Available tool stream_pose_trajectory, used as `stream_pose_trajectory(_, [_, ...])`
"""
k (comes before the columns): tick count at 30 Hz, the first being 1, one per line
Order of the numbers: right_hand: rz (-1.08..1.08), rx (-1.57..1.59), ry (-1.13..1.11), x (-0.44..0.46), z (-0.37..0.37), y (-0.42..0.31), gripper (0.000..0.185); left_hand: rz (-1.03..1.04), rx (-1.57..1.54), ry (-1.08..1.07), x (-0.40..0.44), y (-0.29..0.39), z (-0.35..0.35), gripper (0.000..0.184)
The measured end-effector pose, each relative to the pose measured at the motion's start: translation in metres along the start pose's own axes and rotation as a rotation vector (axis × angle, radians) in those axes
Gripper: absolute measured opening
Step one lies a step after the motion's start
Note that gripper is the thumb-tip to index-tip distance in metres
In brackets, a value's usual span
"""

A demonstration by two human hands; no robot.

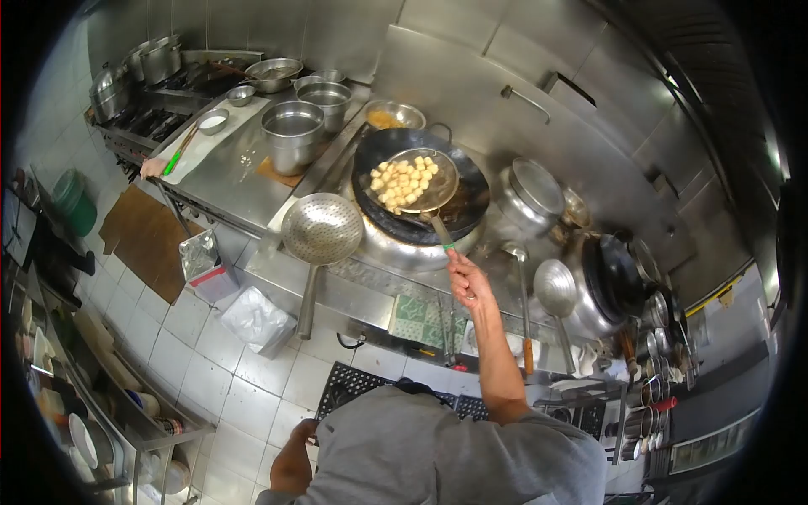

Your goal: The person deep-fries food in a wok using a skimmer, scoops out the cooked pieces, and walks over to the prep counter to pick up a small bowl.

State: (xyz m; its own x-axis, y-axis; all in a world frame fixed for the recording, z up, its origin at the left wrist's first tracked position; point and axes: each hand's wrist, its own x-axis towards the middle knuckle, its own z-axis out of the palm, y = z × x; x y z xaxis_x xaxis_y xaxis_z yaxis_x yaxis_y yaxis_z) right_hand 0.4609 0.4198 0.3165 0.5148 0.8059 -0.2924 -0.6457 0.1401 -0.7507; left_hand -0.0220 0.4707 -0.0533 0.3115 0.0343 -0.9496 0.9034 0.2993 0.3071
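Two steel pots (295, 154) stand on the counter (229, 183) at left as I watch from afar. Next rests a large perforated skimmer (322, 227); below it, the left hand (304, 432) hangs low, its finger pose impossible for me to tell. Pale yellow cubes (404, 181) sit in a mesh strainer (443, 175) over the black wok (475, 183), its handle (441, 230) wrapped in the right hand (467, 279). I judge they're draining; the next move calls for a level wrist. Rightward lies a ladle (515, 250).
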Motion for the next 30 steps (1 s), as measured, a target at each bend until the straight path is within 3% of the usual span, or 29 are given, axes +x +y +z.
stream_pose_trajectory(8, [-0.106, -0.004, 0.078, -0.009, 0.002, 0.0, 0.023, 0.027, 0.056, 0.046, 0.042, -0.005, 0.008, 0.029])
stream_pose_trajectory(13, [-0.184, -0.17, 0.18, -0.015, -0.003, -0.008, 0.022, 0.022, 0.086, 0.102, 0.042, 0.015, 0.006, 0.026])
stream_pose_trajectory(15, [-0.196, -0.212, 0.203, -0.014, -0.008, -0.009, 0.025, 0.319, 0.382, 0.064, 0.044, 0.025, 0.001, 0.026])
stream_pose_trajectory(16, [-0.216, -0.26, 0.223, -0.013, -0.01, -0.009, 0.028, 0.312, 0.378, 0.067, 0.069, 0.028, 0.0, 0.026])
stream_pose_trajectory(18, [-0.222, -0.317, 0.247, -0.013, -0.01, -0.01, 0.032, 0.224, -0.045, 0.144, 0.123, 0.034, 0.0, 0.028])
stream_pose_trajectory(19, [-0.235, -0.379, 0.272, -0.012, -0.01, -0.011, 0.036, 0.453, 0.327, 0.106, 0.107, 0.058, 0.004, 0.021])
stream_pose_trajectory(21, [-0.271, -0.507, 0.299, -0.011, -0.015, -0.008, 0.035, 0.973, 1.137, 0.367, 0.06, 0.113, 0.012, 0.013])
stream_pose_trajectory(22, [-0.319, -0.636, 0.327, -0.009, -0.016, -0.009, 0.035, 0.975, 1.126, 0.39, 0.066, 0.124, 0.023, 0.013])
stream_pose_trajectory(24, [-0.315, -0.764, 0.309, -0.007, -0.02, -0.014, 0.036, 1.189, 1.015, 0.701, 0.087, 0.151, 0.041, 0.013])
stream_pose_trajectory(26, [-0.322, -0.881, 0.299, -0.003, -0.034, -0.012, 0.038, 0.892, 0.091, 0.279, 0.077, 0.192, 0.067, 0.019])
stream_pose_trajectory(28, [-0.549, -1.201, 0.293, 0.01, -0.057, -0.007, 0.037, 1.432, 0.872, 0.63, 0.096, 0.213, 0.081, 0.016])
stream_pose_trajectory(29, [-0.564, -1.195, 0.284, 0.009, -0.056, -0.011, 0.037, 1.453, 0.785, 0.673, 0.128, 0.217, 0.097, 0.011])
stream_pose_trajectory(30, [-0.545, -1.21, 0.27, -0.001, -0.046, -0.018, 0.037, 1.62, 0.878, 0.569, 0.13, 0.23, 0.104, 0.012])
